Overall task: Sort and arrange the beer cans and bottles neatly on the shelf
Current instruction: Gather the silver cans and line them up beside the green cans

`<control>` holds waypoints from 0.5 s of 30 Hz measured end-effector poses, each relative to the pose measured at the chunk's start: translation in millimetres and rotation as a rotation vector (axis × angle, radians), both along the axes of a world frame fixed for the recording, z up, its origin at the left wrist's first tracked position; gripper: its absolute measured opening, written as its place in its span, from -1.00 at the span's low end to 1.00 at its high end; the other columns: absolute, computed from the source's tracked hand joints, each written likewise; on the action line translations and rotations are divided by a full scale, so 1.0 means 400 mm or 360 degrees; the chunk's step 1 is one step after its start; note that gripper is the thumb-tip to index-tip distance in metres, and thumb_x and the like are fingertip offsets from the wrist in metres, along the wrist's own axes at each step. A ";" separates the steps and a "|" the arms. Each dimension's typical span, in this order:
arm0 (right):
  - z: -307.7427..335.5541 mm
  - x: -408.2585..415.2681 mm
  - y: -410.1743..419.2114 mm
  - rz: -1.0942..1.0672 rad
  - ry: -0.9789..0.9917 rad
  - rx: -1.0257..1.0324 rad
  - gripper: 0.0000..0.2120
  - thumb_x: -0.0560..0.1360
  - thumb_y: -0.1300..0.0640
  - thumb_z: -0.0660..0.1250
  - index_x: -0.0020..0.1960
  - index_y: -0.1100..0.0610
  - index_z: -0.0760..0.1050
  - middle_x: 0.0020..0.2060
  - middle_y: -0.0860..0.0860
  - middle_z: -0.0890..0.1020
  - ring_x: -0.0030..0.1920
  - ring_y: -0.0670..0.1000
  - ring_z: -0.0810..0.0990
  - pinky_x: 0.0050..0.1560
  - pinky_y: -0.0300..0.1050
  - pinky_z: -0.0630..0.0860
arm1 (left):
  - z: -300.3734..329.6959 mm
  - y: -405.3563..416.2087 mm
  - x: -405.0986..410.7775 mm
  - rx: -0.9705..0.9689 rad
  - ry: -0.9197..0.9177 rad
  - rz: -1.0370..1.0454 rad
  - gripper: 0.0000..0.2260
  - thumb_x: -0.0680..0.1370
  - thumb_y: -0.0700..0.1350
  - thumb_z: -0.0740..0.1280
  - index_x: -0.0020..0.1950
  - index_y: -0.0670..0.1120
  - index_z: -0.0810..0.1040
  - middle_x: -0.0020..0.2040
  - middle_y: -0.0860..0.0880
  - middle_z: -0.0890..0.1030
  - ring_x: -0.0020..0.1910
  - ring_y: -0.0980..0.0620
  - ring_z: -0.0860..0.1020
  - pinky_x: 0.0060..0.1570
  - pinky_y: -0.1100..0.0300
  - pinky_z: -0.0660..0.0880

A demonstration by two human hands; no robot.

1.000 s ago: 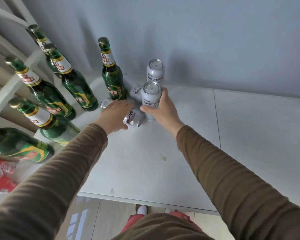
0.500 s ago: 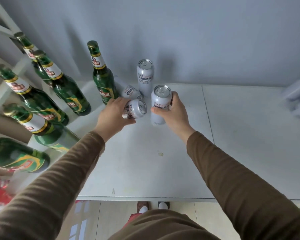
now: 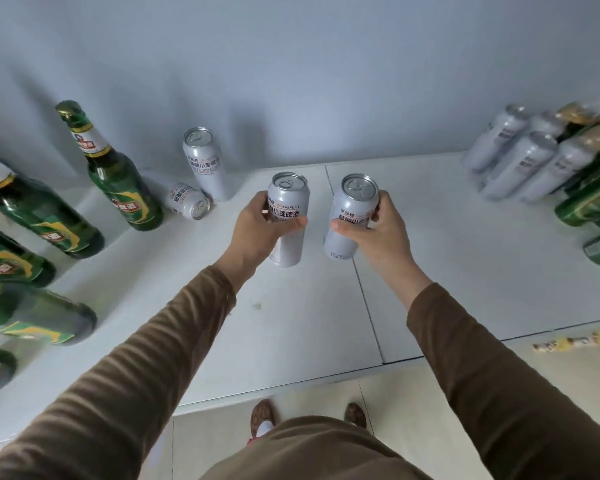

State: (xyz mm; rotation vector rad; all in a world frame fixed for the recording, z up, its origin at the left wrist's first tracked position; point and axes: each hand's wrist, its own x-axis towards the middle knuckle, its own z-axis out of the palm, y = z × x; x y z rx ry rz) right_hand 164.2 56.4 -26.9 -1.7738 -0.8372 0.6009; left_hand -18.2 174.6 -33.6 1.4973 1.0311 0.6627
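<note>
left hand (image 3: pixel 257 233) wrapped on 1 can (image 3: pixel 286 216) | right hand (image 3: pixel 378 233) on 1 can (image 3: pixel 350 216) | I'd carry both upright, park beside can cluster (image 3: pixel 520 161) far right on shelf (image 3: pixel 430 289)

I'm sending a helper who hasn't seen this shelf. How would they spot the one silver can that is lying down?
Start at the white shelf and go to its back left, near the wall. An upright green bottle stands there beside an upright silver can. The lying can is between their bases, the only silver can on its side, its pull-tab end facing forward.
</note>
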 end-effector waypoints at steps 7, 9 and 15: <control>-0.010 0.229 -0.139 -0.0031 0.0009 -0.0022 -0.51 0.29 0.02 0.62 0.11 -0.05 0.46 -0.08 -0.28 0.63 -0.10 -0.28 0.58 -0.03 -0.18 0.53 | 0.001 -0.121 0.253 -0.0021 0.0050 -0.0063 -0.57 0.36 -0.04 0.60 0.15 -0.04 0.54 0.04 0.00 0.67 -0.07 0.10 0.60 -0.01 0.14 0.55; -0.016 0.311 -0.183 -0.0024 0.0014 -0.0029 -0.52 0.28 0.00 0.61 0.09 -0.05 0.46 -0.07 -0.26 0.64 -0.06 -0.20 0.60 0.03 -0.08 0.55 | -0.001 -0.160 0.335 -0.0017 0.0066 -0.0060 -0.57 0.36 -0.04 0.60 0.15 -0.05 0.53 0.04 -0.01 0.67 -0.11 0.16 0.58 -0.03 0.15 0.54; -0.023 0.544 -0.292 -0.0068 0.0013 -0.0082 -0.50 0.27 0.01 0.62 0.10 -0.04 0.45 -0.10 -0.29 0.62 -0.14 -0.34 0.55 0.01 -0.14 0.52 | -0.001 -0.269 0.564 0.0028 0.0074 -0.0109 -0.58 0.38 -0.08 0.60 0.15 -0.03 0.52 0.02 0.06 0.65 -0.17 0.29 0.53 -0.13 0.33 0.50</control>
